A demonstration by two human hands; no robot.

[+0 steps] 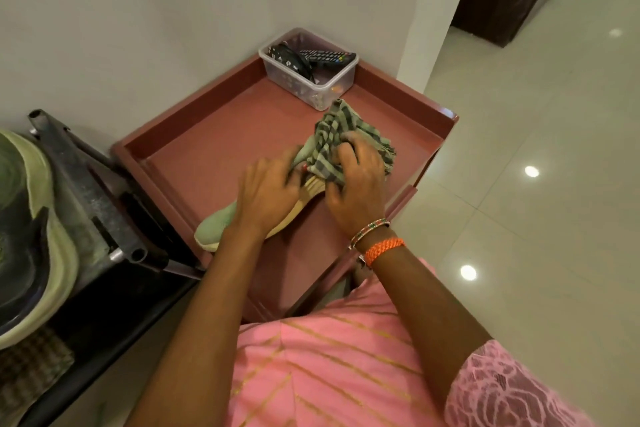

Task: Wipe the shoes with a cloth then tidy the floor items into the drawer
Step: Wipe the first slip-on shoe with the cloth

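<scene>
A pale green shoe [216, 224] with a tan sole lies on its side on the reddish-brown tray-top cabinet [214, 135]. My left hand [268, 194] grips the shoe around its middle. My right hand [358, 187] holds a bunched green-and-grey striped cloth [332, 135] against the shoe's far end. The cloth and both hands hide most of the shoe's upper part.
A clear plastic box [332, 85] with a black remote control [327, 57] and dark items stands in the tray's far corner. A dark metal stand [86, 184] holding a green basin sits to the left. Glossy white floor tiles [536, 149] spread to the right.
</scene>
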